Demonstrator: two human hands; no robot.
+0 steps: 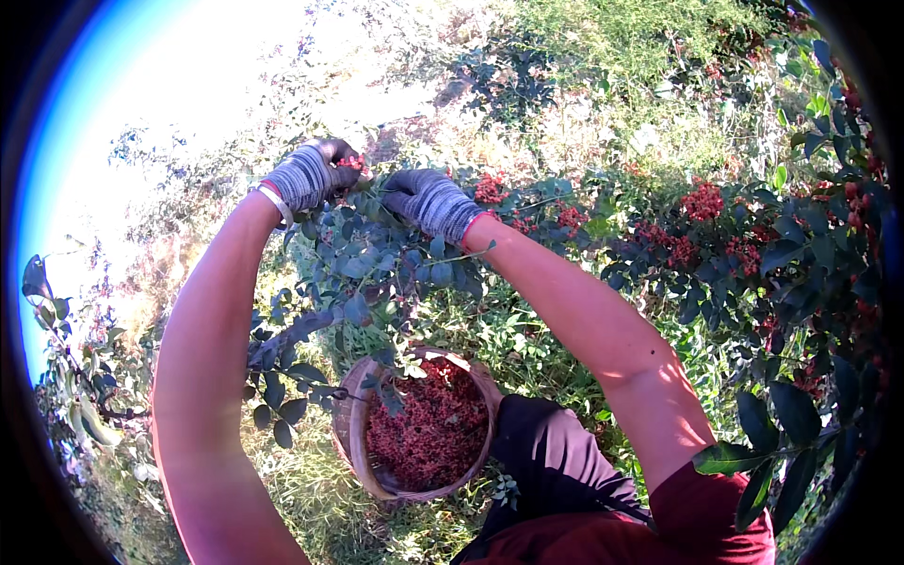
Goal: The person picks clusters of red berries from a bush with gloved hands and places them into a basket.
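My left hand (311, 175), in a grey striped knit glove with dark fingers, curls its fingers on a small cluster of red berries (351, 163), which look like Sichuan pepper. Close by on the right, my right hand (434, 205), gloved alike, has bent fingers against the leafy branch (360, 233). Its fingertips are partly hidden, so whether they grip a stem is unclear. Below the branch, a round woven basket (358, 431) holds a heap of picked red berries (431, 427), with a few leaves hanging across its rim.
More berry clusters (703, 203) hang among dark leaves to the right. A nearer leafy twig (798, 441) reaches in beside my right upper arm. A thicker bough (296, 333) passes between my arms. My trouser leg (558, 452) is right of the basket, above grass and weeds.
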